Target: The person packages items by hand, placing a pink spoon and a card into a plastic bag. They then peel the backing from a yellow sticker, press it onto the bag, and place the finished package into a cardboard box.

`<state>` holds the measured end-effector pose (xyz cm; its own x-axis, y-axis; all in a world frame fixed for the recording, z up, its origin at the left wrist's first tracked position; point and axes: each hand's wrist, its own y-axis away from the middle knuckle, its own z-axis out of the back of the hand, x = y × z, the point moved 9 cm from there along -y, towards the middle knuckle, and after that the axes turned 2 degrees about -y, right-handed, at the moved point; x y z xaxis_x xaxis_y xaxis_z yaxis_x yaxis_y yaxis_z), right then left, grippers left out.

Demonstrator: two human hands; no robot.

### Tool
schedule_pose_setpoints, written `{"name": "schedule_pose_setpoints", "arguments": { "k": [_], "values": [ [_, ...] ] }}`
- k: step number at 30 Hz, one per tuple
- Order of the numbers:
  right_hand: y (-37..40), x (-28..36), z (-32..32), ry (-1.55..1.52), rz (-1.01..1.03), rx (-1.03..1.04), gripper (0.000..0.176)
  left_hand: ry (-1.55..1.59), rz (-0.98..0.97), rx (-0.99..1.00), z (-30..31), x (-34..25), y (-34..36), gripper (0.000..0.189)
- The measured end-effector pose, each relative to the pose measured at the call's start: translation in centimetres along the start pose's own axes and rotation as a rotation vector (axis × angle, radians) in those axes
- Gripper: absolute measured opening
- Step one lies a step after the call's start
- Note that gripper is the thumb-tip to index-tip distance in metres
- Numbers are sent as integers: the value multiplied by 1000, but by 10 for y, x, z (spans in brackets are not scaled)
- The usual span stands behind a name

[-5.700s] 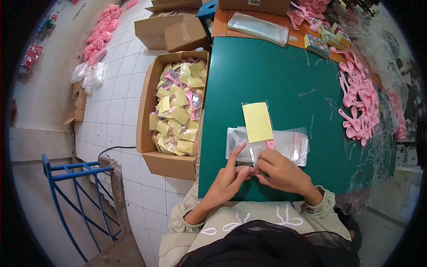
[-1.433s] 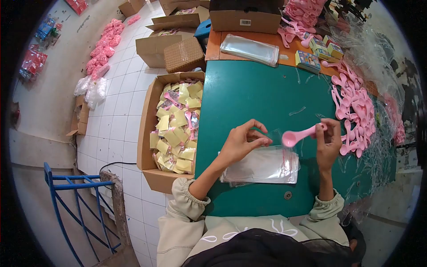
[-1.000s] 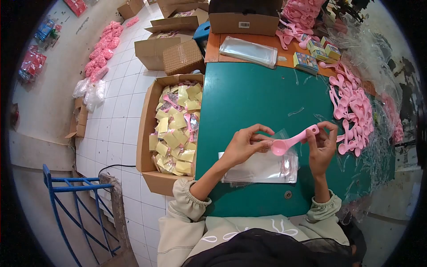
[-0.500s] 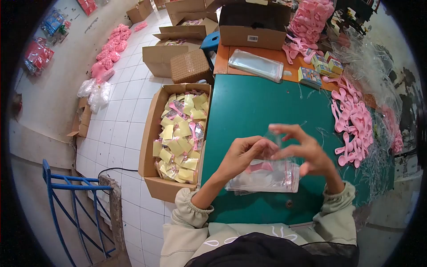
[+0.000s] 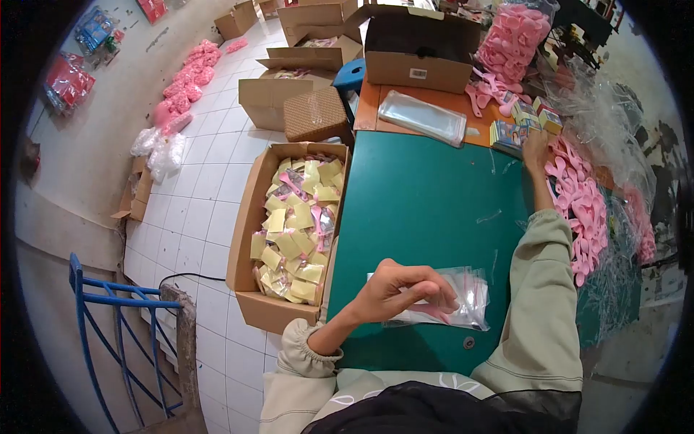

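Observation:
My left hand (image 5: 405, 291) is above the pile of clear plastic bags (image 5: 473, 300) at the front of the green table. Its fingers are curled inward; what they hold, if anything, I cannot make out. Something pink (image 5: 439, 314) shows just under the fingers, partly hidden. Stretched out to the far right, my right hand (image 5: 536, 150) is at the stacks of small printed cards (image 5: 508, 135). Its fingertips are too small and covered to read. Close by that hand lies a heap of pink plastic spoons (image 5: 578, 199).
Left of the green table (image 5: 419, 195) stands a carton (image 5: 249, 239) full of packets with pale yellow cards and pink spoons. More clear bags (image 5: 423, 117) lie on the orange surface, before an open cardboard box (image 5: 419, 69). A bulging bag of pink spoons (image 5: 513, 40) stands behind.
My right hand has left the left hand and reached forward right to the card stacks. My left hand has moved slightly down and stays over the bags. The tape strip between the hands is gone from view.

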<state>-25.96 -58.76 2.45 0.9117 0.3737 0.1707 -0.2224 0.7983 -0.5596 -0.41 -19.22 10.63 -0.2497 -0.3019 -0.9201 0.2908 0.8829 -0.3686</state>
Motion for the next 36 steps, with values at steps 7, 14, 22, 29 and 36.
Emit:
{"name": "schedule_pose_setpoints", "arguments": {
  "k": [7, 14, 22, 29, 36],
  "values": [
    [32, 120, 107, -888, -93, 331, 23, 132, 208, -250, 24, 19, 9, 23],
    [145, 248, 220, -1040, 27, 681, 16, 24, 222, -300, 31, 23, 11, 25],
    [170, 292, 235, -769, 365, 732, 12, -474, 402, -149, 21, 10, 20, 20],
    [218, 310, 205, -566, 503, 840, 13, -465, 278, -109, -6, 13, 24, 41],
    [253, 291, 186, -978, 250, 945, 13, -714, 350, -59, -13, 25, 53, 59]
  ]
}}
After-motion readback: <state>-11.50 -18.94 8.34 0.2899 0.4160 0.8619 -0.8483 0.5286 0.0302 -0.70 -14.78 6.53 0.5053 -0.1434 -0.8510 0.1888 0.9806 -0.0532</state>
